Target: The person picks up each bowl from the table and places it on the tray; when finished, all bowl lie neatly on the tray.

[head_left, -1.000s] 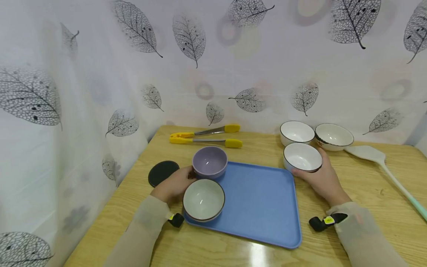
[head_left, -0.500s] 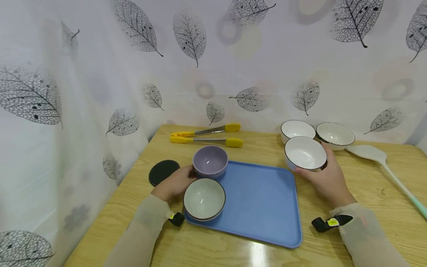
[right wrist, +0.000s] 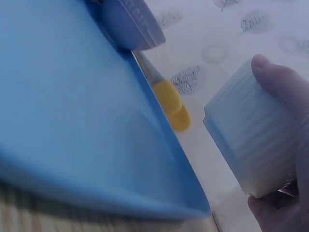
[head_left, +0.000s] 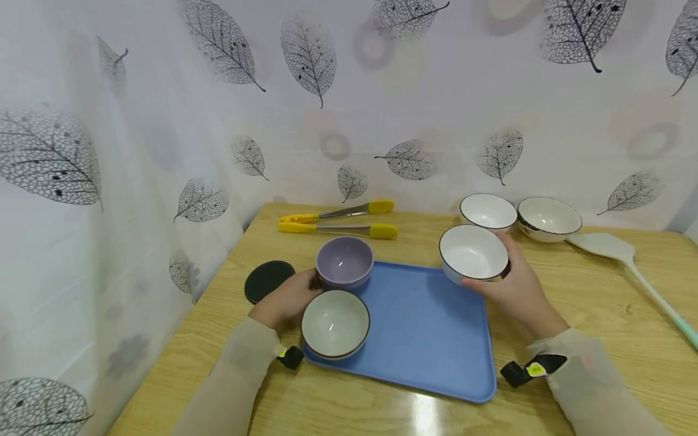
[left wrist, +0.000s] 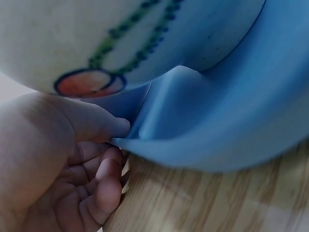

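My right hand [head_left: 520, 287] grips a white bowl [head_left: 473, 251] with a dark rim, thumb at the near side. The bowl hangs over the far right corner of the blue tray [head_left: 420, 327]; its ribbed outer wall [right wrist: 256, 125] shows in the right wrist view. At the tray's left edge, my left hand [head_left: 289, 300] pinches the rim, thumb above and fingers curled below [left wrist: 108, 181]. Beside that hand on the tray stand a purple bowl [head_left: 345, 262] and, nearer, a pale grey-green bowl [head_left: 335, 324] with a painted outside [left wrist: 91, 48].
Yellow-tipped tongs [head_left: 338, 221] lie at the back left, a black round disc [head_left: 269, 280] left of the tray. At the back right stand a white bowl [head_left: 488, 211] and a cream bowl [head_left: 549, 218], with a white spatula [head_left: 611, 247] beside them. A leaf-print curtain [head_left: 382, 121] hangs behind.
My right hand has lifted the white bowl from beside the other bowls and carried it left over the tray's corner. The left hand has stayed at the tray's edge.
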### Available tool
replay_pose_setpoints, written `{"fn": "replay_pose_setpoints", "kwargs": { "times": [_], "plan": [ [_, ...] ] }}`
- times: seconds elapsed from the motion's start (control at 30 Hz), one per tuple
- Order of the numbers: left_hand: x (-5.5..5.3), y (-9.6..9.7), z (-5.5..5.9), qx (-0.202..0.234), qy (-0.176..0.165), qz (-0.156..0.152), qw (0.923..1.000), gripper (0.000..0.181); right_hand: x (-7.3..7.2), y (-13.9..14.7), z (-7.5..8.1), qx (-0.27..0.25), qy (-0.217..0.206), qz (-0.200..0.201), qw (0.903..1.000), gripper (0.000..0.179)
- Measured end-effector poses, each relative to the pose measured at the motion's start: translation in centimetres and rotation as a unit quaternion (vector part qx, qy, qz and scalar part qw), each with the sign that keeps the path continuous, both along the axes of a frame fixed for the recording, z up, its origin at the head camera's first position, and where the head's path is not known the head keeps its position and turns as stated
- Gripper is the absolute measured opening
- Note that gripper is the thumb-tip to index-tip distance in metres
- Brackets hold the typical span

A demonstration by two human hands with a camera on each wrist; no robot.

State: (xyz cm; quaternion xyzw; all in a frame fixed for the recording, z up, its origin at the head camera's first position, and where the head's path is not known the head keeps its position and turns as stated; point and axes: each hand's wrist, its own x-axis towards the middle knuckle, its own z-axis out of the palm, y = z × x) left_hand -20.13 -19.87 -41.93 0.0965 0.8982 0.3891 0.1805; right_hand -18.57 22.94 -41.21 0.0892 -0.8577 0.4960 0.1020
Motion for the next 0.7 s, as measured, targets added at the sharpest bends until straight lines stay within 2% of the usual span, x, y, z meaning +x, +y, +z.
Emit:
{"fn": "replay_pose_setpoints", "kwargs": {
  "times": [0.17, 0.43, 0.53, 0.7],
  "plan": [
    [-0.1, 0.0, 0.0, -0.013, 0.013, -0.002, 0.9998, 0.047, 0.3, -1.5, 0.5, -0.027, -0.026, 0.039, 0.9985, 0.109],
    [-0.1, -0.1, -0.1, -0.019, 0.03, -0.002, 0.9994, 0.047, -0.3, -3.6, 0.5, 0.007, -0.096, 0.081, 0.9921, 0.122],
    [0.0, -0.1, -0.1, -0.02, 0.028, -0.001, 0.9994, 0.048, -0.8, -4.5, 0.3, 0.021, -0.101, 0.103, 0.9893, 0.121],
    [0.0, -0.1, 0.0, -0.031, 0.034, -0.005, 0.9989, 0.049, -1.8, -5.8, -0.1, 0.04, -0.086, 0.137, 0.986, 0.121]
  ]
}}
